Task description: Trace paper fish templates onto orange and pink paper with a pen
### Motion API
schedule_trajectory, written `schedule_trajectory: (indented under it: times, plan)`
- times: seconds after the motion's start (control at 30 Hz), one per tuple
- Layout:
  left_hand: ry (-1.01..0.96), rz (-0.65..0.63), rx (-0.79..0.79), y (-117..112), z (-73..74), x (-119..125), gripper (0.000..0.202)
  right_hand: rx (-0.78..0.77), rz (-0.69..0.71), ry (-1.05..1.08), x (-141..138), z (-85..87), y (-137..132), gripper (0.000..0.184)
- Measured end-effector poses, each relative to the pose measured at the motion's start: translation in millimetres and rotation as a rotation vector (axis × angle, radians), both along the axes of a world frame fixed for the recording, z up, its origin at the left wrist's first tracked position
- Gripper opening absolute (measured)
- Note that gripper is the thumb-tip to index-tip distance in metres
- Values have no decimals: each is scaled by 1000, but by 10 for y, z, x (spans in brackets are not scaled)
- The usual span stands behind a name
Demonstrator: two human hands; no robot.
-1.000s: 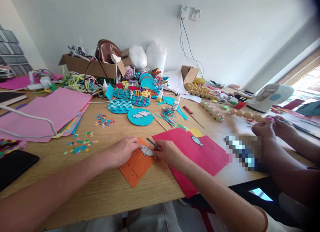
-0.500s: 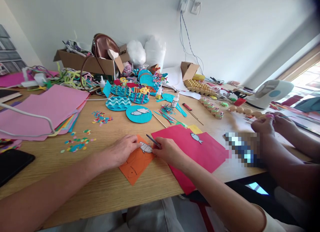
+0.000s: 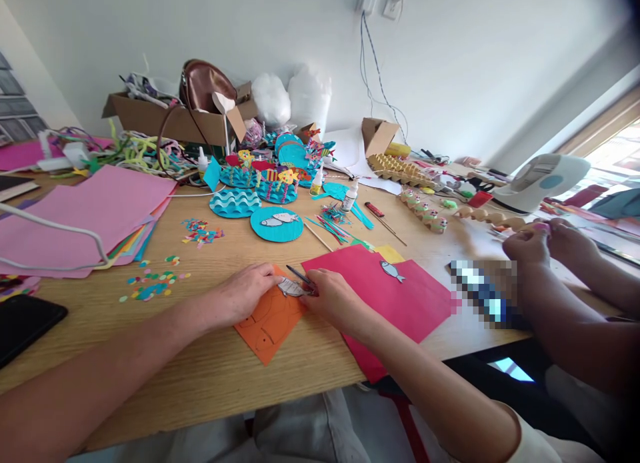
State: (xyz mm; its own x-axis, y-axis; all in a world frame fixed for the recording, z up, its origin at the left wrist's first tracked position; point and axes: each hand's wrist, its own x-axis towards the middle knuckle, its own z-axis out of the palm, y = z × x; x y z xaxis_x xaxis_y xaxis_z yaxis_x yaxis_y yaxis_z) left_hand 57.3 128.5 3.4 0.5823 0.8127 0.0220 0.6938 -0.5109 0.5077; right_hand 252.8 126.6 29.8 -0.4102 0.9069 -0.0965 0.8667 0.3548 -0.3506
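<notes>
My left hand (image 3: pixel 247 291) rests on an orange paper sheet (image 3: pixel 267 323) near the table's front edge, its fingertips pressing down a small grey paper fish (image 3: pixel 291 288). My right hand (image 3: pixel 331 299) is closed on a thin dark pencil (image 3: pixel 299 274) whose tip meets the fish's edge. The orange sheet shows faint pencilled outlines. To the right lies a red paper sheet (image 3: pixel 405 303) with a second small grey fish (image 3: pixel 391 271) on it.
Another person's hands (image 3: pixel 543 246) work at the right. Pink paper stack (image 3: pixel 75 216) at left, confetti bits (image 3: pixel 153 286), blue ocean-themed discs (image 3: pixel 276 223), glue bottles (image 3: pixel 351 196), egg cartons (image 3: pixel 400 173), cardboard box (image 3: pixel 175 123), an iron (image 3: pixel 543 180), a black phone (image 3: pixel 23 323).
My hands stay on the fish and the orange sheet; the pencil has shifted slightly along the fish. The view has tilted a little, so things sit higher in the picture.
</notes>
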Motion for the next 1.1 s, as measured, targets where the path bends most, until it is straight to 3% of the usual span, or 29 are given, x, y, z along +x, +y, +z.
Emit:
schedule_trajectory:
  times: [0.23,0.4,0.5,0.57,0.77,0.93,1.1]
  plan:
    - [91,4,4,-52,113,-15,46,55,-22,10,11,-30,-2,2]
    - [148,59,-17,-74,110,-71,54,183,-122,68,262,111,25,3]
    - [193,60,-24,-100,117,-81,57,212,-192,12,440,214,175,5]
    - [215,23,-11,-119,128,-72,55,216,-156,-43,483,277,347,8]
    - [176,-11,40,-170,126,-102,53,253,-50,-100,172,349,985,10]
    - [110,33,79,-282,187,-305,49,265,25,-149,-158,235,1381,13]
    - [126,109,74,-466,194,-552,41,250,80,-174,-343,93,1586,18]
